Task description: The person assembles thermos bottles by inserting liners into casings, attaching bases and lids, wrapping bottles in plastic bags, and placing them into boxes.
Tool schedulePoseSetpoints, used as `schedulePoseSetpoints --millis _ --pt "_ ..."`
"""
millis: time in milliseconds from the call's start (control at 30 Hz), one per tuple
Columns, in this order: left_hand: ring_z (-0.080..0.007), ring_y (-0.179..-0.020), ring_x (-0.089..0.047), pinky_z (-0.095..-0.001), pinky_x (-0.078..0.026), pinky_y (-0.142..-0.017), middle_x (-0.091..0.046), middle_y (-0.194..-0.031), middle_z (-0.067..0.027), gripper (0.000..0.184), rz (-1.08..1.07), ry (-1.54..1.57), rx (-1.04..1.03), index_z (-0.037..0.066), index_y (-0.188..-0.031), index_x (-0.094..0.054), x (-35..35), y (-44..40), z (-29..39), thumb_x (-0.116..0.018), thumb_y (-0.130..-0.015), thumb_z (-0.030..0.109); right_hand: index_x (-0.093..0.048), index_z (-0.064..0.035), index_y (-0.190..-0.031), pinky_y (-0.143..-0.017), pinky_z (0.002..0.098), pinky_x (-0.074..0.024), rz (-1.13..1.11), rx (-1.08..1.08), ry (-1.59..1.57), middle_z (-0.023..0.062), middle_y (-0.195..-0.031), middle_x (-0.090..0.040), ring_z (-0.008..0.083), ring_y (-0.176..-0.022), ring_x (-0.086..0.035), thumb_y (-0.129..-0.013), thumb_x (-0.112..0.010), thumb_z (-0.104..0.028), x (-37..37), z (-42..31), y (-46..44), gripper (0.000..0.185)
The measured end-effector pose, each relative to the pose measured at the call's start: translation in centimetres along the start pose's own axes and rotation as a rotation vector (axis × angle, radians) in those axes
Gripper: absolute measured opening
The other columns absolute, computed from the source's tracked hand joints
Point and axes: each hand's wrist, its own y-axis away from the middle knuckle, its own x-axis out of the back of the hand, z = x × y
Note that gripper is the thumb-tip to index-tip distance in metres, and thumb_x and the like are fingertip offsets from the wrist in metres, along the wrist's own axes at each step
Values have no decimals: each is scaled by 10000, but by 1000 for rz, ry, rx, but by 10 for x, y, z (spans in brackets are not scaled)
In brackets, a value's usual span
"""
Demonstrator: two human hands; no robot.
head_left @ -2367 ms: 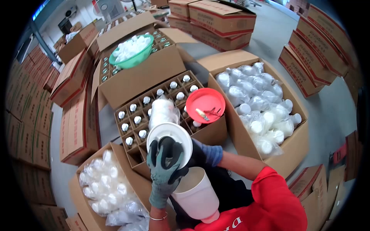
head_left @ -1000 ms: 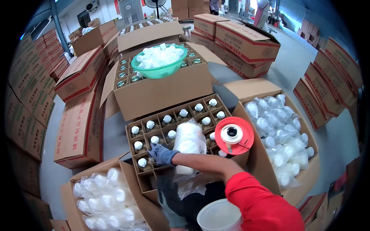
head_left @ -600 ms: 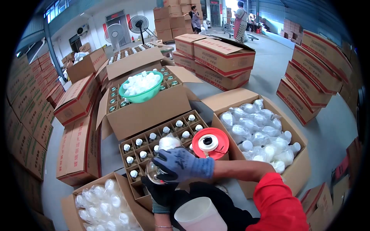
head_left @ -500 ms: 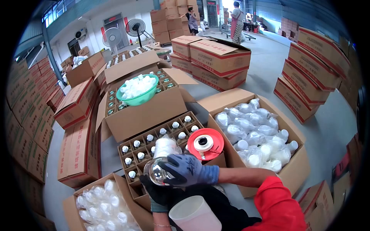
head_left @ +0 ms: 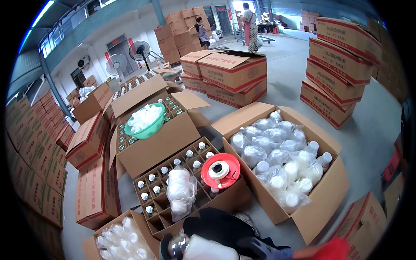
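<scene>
The glass bottle [head_left: 178, 245], probably slick and fragile, best cupped round its body, is showing between the left hand [head_left: 165, 247], apparently grasping it, and a white container [head_left: 211, 250], the right hand [head_left: 265, 249] lying beyond, its hold impossible to tell.

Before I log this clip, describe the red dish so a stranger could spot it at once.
Find the nearest divided carton of white-topped bottles, at lower middle. A round red dish sits over its right-hand end. Unlike the green bowl heaped with small white pieces farther back, it bears a white ring with a black centre.
</scene>
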Motion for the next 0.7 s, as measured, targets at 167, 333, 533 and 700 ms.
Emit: schedulePoseSetpoints --millis 167,333,533,700 --pt "-252 -1205 -522 -364 -413 -1020 -539 -1296 -136 835 45 -76 67 -13 -1344 -452 -17 22 -5 -826 -652 266 -364 -16 -1406 -1082 429 -322 -120 -135 -64 209 -1398 -399 349 -1291 -400 -820 -699 -296 -15 -5 33 730" --pt "-257 -1199 -526 -366 -417 -1015 -544 -1291 -138 815 2 -140 -6 -10 -1339 -458 -24 22 2 -819 -662 264 -327 -19 -1440 -1093 439 -309 -315 195 -81 214 -1420 -377 353 -1311 -376 -817 -697 -323 -13 -18 -23 785" --pt "-261 -1191 -531 -369 -422 -1009 -549 -1283 -140 791 4 -154 -37 -7 -1333 -465 -26 30 5 -811 -674 261 -417 -99 -1418 -1021 542 -385 -165 953 487 178 -1442 -373 408 -1309 -391 -740 -654 -309 7 -59 -88 748" --pt "-265 -1185 -535 -372 -426 -1003 -554 -1277 -141 772 33 -149 -6 -5 -1328 -471 -18 45 -5 -804 -684 259 -352 -44 -1435 -1094 481 -329 -313 332 -9 195 -1446 -355 401 -1335 -350 -735 -788 -336 4 -28 -51 875"
